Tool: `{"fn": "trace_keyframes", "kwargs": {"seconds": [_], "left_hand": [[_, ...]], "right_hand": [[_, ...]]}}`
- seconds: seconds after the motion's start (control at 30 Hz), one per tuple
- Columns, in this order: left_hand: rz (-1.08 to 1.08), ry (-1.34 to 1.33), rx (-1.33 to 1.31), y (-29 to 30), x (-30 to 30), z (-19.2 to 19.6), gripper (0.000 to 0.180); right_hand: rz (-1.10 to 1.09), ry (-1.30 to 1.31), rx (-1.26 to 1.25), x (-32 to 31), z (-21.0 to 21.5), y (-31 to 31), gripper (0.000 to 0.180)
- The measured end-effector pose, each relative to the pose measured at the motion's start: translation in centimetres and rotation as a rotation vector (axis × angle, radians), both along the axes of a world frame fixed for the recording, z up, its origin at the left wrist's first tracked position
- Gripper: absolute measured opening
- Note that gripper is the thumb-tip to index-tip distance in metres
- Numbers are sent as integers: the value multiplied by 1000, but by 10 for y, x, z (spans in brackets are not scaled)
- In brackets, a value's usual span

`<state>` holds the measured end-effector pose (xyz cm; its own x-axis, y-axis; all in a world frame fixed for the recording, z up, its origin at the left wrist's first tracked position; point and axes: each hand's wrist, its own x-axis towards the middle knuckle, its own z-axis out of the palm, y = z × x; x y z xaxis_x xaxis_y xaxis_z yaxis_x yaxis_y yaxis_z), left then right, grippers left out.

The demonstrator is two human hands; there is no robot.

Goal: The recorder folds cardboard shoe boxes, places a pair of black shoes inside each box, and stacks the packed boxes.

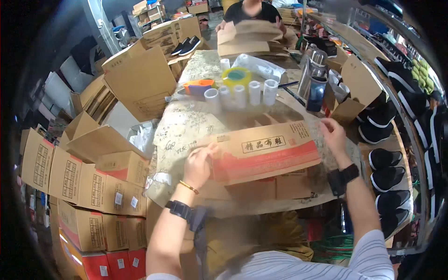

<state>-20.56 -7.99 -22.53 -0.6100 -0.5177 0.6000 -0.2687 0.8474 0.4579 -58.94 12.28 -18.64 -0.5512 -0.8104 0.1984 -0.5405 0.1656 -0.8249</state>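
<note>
A flat brown cardboard shoe box (261, 163) with a red band and dark printing lies in front of me, tilted and partly blurred. My left hand (198, 165) grips its left end, fingers bent over the edge. Just off the box's right end, my right hand (333, 135) hovers with fingers bent and apart; I see nothing in it. The box rests over a table (179, 126) covered with scribbled paper. Beneath the box's near side, more cardboard shows, mostly hidden.
Beyond the box stand several white rolls (269, 92), a yellow tape roll (236, 74) and an orange tape dispenser (199, 86). A steel thermos (313, 70) stands at right. Stacked shoe boxes (88, 186) fill the left; black shoes (386, 177) line the right shelf. Another person (252, 14) handles cardboard opposite.
</note>
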Motion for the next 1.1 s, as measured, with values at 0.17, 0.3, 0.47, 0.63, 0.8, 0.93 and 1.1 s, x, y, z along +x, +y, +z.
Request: {"fn": "trace_keyframes", "kwargs": {"seconds": [0.17, 0.3, 0.47, 0.63, 0.8, 0.93, 1.1], "left_hand": [[-51, -798, -249, 31, -30, 78, 85], [-5, -949, -128, 46, -56, 79, 102], [7, -749, -109, 52, -55, 70, 95], [15, -206, -133, 75, -34, 16, 94], [-204, 675, 1182, 127, 9, -18, 91], [-177, 368, 1170, 185, 125, -23, 68], [451, 651, 1657, 341, 333, 0, 85]], "right_hand": [[668, 758, 230, 54, 45, -15, 83], [599, 972, 202, 67, 35, -22, 97], [551, 860, 207, 64, 31, -15, 78], [356, 87, -226, 44, -43, 22, 76], [89, -904, -255, 25, -114, 74, 76], [443, -1112, -239, 76, -118, 64, 78], [1038, -1133, 33, 285, -137, 53, 95]]}}
